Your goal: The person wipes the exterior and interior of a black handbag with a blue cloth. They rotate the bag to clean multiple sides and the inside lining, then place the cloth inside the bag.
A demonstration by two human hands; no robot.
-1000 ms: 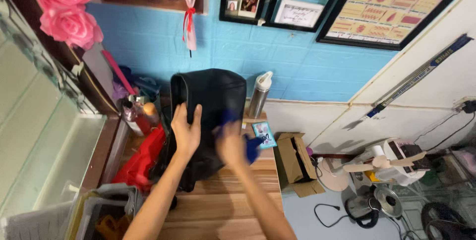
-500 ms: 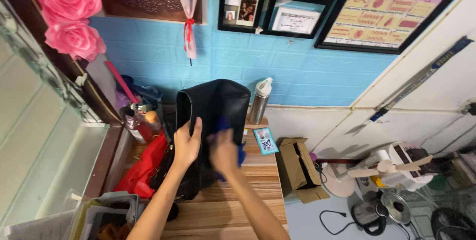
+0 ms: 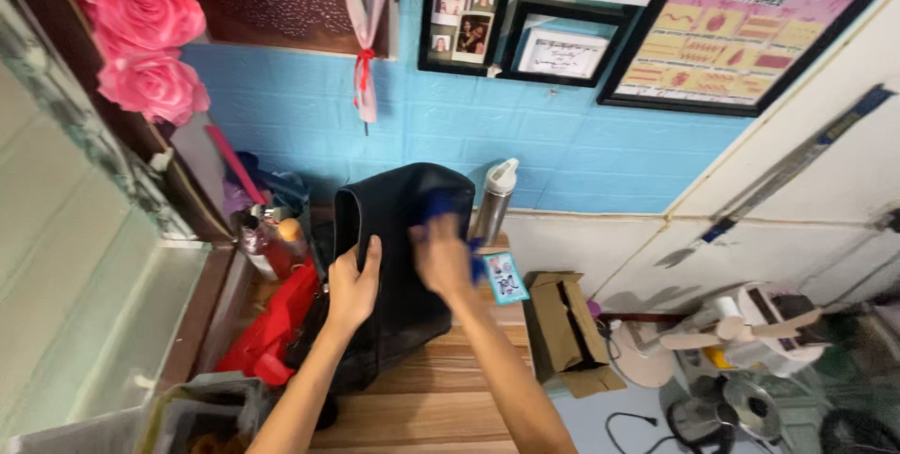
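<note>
Right hand (image 3: 442, 262) now higher on black bag (image 3: 403, 257) than half a second ago, blurred, fingers closed round blue cloth (image 3: 441, 206) pressed on bag front. Bag stands upright on wooden table (image 3: 427, 398), against blue wall. Left hand (image 3: 352, 290) grips bag's left edge. Red fabric (image 3: 272, 323) at bag's left; steel bottle (image 3: 492, 201) just right.

near the camera the wooden table (image 3: 441, 407) lies bare. the black bag (image 3: 403, 248) fills its far middle. a red cloth (image 3: 272, 323) and bottles (image 3: 267, 243) crowd the left; a steel flask (image 3: 492, 201) stands far right, a card (image 3: 506, 278) beside it.
</note>
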